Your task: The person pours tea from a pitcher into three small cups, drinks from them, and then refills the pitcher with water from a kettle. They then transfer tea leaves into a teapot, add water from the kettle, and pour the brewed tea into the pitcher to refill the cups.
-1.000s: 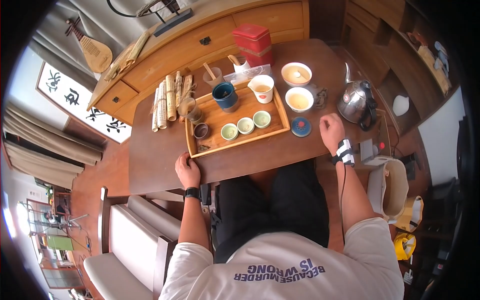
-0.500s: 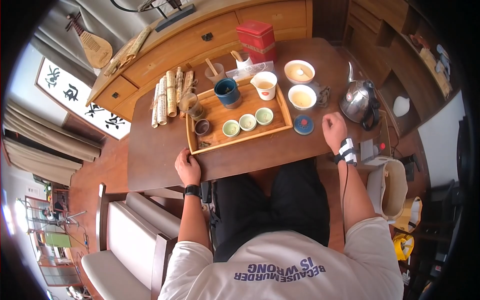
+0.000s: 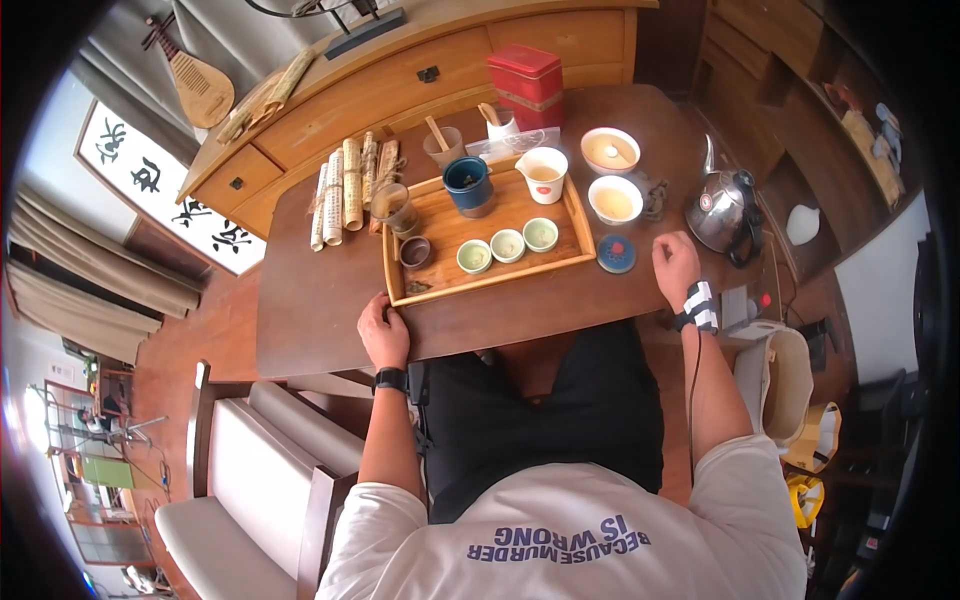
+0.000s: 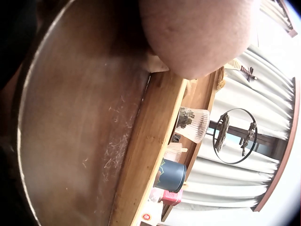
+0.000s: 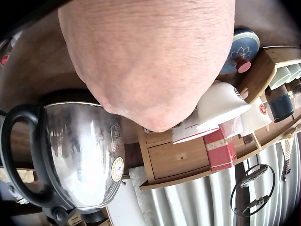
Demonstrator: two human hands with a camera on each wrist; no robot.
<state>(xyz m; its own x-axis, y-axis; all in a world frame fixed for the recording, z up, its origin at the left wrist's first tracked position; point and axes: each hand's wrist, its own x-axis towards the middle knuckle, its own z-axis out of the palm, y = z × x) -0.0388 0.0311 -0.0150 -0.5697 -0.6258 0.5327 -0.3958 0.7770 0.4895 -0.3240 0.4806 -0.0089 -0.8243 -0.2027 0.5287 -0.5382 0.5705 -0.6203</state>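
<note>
My left hand (image 3: 384, 335) rests at the table's front edge, fingers loosely bent, close to the near left corner of the wooden tray (image 3: 510, 205). On that tray stand three pale green teacups (image 3: 507, 245), a blue pot (image 3: 467, 190), a white pitcher (image 3: 545, 180) of tea, a small dark cup (image 3: 415, 252) and a glass (image 3: 392, 208). My right hand (image 3: 676, 265) lies relaxed on the table, between the blue lid (image 3: 616, 254) and the steel kettle (image 3: 724, 212). Nothing shows in either hand. In both wrist views the back of the hand hides the fingers.
Two white bowls of tea, a near one (image 3: 616, 202) and a far one (image 3: 610, 152), stand right of the tray. Behind it are a red tin (image 3: 527, 85) and a glass with a wooden stick (image 3: 442, 148). Bamboo scrolls (image 3: 352, 190) lie at left. A chair (image 3: 260, 460) stands to my left.
The head view has shifted slightly, so the table and its things sit a little further right in it. Both hands keep their places on the table.
</note>
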